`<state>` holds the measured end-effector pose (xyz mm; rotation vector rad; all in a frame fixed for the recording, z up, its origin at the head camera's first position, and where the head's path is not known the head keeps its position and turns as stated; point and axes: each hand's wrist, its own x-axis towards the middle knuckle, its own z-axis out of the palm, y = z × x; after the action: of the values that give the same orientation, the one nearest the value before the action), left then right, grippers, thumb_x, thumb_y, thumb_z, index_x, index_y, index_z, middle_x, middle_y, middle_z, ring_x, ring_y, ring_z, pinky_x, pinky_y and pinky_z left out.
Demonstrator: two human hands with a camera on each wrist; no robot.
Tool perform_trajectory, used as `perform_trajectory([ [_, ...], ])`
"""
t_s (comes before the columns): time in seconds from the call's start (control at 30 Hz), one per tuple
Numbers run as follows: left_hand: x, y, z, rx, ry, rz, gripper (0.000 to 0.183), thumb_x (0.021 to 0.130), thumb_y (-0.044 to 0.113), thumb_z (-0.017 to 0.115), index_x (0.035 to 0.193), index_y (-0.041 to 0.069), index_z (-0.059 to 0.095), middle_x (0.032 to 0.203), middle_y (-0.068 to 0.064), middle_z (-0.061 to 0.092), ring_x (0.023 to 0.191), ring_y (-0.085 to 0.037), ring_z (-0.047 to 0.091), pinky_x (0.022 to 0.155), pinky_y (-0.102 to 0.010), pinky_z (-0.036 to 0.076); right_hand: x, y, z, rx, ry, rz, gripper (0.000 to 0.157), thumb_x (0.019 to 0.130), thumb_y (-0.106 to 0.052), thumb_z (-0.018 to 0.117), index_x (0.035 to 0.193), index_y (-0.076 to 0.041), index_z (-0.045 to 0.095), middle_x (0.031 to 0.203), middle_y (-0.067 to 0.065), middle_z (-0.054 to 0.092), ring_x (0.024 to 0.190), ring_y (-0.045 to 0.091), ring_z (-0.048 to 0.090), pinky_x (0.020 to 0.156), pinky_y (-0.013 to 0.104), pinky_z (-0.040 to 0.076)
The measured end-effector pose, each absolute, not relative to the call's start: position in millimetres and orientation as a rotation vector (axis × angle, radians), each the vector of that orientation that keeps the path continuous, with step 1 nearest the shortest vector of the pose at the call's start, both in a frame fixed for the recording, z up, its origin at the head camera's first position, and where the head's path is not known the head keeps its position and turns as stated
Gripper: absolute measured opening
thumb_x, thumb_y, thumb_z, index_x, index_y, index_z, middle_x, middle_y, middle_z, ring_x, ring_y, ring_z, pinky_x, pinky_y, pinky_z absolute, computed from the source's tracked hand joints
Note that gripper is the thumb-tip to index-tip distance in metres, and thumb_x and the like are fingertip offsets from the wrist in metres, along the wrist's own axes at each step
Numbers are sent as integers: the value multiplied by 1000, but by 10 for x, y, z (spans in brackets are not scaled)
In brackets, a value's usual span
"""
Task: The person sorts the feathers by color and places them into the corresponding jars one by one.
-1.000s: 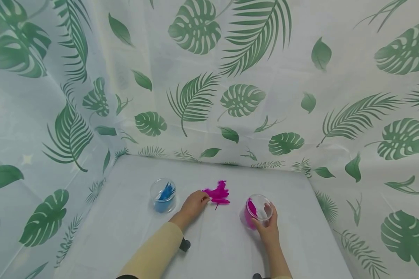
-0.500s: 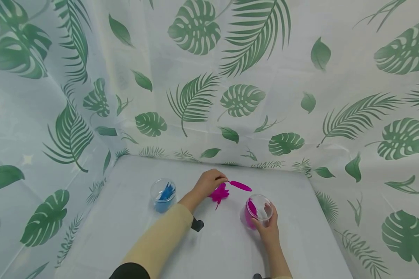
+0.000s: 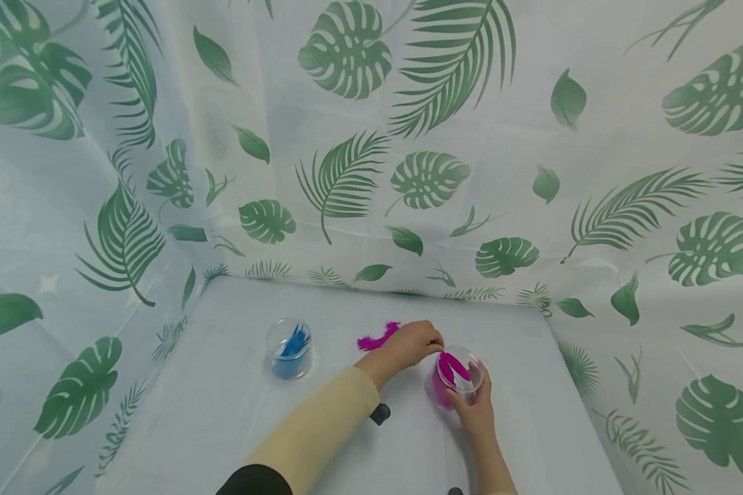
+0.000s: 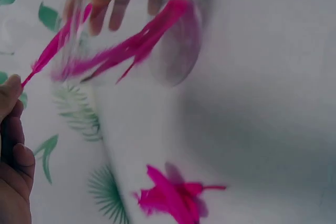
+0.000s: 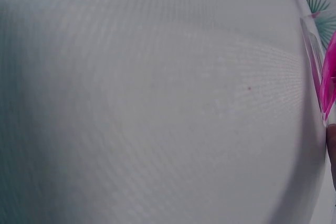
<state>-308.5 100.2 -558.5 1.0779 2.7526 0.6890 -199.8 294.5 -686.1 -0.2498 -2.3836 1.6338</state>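
Note:
My left hand point(image 3: 416, 342) pinches a magenta feather point(image 4: 52, 48) by its quill, and the feather's tip points into the mouth of a clear plastic cup point(image 3: 470, 395). Around that cup's side my right hand point(image 3: 478, 405) is wrapped, gripping it near the table. More magenta feathers point(image 4: 131, 48) lie inside the cup, seen through its wall in the left wrist view. Left of the cup, a small pile of magenta feathers point(image 3: 378, 338) rests on the table, partly hidden behind my left hand. Only a fingertip point(image 5: 331, 142) of my right hand shows in the right wrist view.
A second clear cup point(image 3: 272, 347) holding blue feathers point(image 3: 295, 347) stands on the left of the white table point(image 3: 223, 426). Behind and beside the table hangs a white cloth with green leaf prints point(image 3: 430, 180).
My left hand has picked a magenta feather from the pile and carried it right to the cup's mouth. The right hand and the cup have stayed in place.

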Motion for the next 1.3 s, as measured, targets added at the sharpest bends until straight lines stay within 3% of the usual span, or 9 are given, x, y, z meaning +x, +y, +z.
perform_trajectory([
  [0.33,-2875,1171,-5747,931,2725,710,17,95,37,64,105,29,76,93,12,62,85,-1,54,82,-15,50,-2016,2950,-6841,-216,-2372,1616,100,83,-11,79,158,-27,15,159,10,33,149,35,26,119,59,22],
  [0.5,-2975,1040,-5812,834,2756,933,26,96,43,61,114,28,74,98,11,64,89,-3,57,83,-17,51,-2021,2968,-6839,-244,-2375,1633,101,83,-14,80,158,-28,14,160,9,31,150,35,24,120,59,20],
  [0.67,-3196,698,-5906,590,2845,1268,28,99,40,57,112,22,74,99,6,66,88,-8,58,80,-24,52,-2027,2989,-6840,-245,-2350,1666,100,82,-12,80,158,-27,17,160,10,31,150,36,25,121,57,19],
  [0.87,-3379,277,-6082,265,2843,1431,25,99,32,60,110,15,73,104,-1,66,93,-15,60,85,-32,53,-2023,3007,-6803,-228,-2315,1699,101,80,-6,80,158,-25,18,159,10,33,149,35,25,121,56,20],
  [1.03,-3365,23,-6309,98,2834,1391,27,97,29,63,115,10,71,111,-8,67,105,-26,61,95,-42,52,-2016,2994,-6844,-273,-2360,1661,101,82,-12,81,158,-29,16,161,9,30,150,35,26,120,56,22],
  [1.17,-3292,-72,-6558,46,2843,1260,40,94,30,66,126,7,64,122,-14,65,116,-34,58,105,-47,46,-1994,2971,-6826,-304,-2401,1662,101,83,-17,80,158,-30,14,162,9,28,150,34,24,120,57,21],
  [1.3,-3202,-70,-6759,59,2861,1107,47,91,34,70,131,11,62,131,-15,59,121,-36,55,106,-51,44,-1979,2944,-6768,-278,-2375,1703,100,81,-11,81,158,-20,16,162,13,28,149,39,24,119,60,20],
])
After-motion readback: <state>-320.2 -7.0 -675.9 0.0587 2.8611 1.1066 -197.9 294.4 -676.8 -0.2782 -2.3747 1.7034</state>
